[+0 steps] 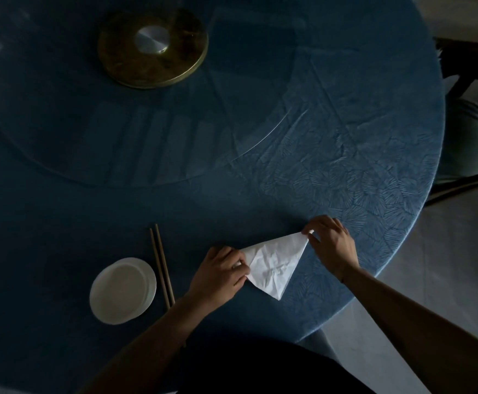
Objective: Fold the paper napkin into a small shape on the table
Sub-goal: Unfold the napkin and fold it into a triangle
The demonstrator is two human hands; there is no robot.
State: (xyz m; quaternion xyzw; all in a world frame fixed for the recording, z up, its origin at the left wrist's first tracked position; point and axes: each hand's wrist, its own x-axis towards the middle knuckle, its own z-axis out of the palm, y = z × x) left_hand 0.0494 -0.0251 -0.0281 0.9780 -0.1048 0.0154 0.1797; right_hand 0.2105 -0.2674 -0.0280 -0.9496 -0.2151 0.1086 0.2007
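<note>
- The napkin [274, 265] lies flat on the desk [345, 137] near its close edge, folded into a white, crumpled triangle with one tip pointing toward the person.
- The left hand [220, 275] pinches the triangle's left corner, fingers curled closed on the paper and pressing it down.
- The right hand [331, 243] grips the far right corner between thumb and fingertips, the rest of the fingers bent over it.
- The two hands sit at opposite ends of the long folded edge, with the napkin stretched between them.
- Chopsticks [162, 265] lie side by side just left of the left hand.
- A plate [122, 291], small and white, rests just beside the chopsticks on their left.
- A brass disc [152, 48] with a silver centre sits well apart, at the far side of the desk.
- The desk is round, covered in a dark blue patterned cloth.
</note>
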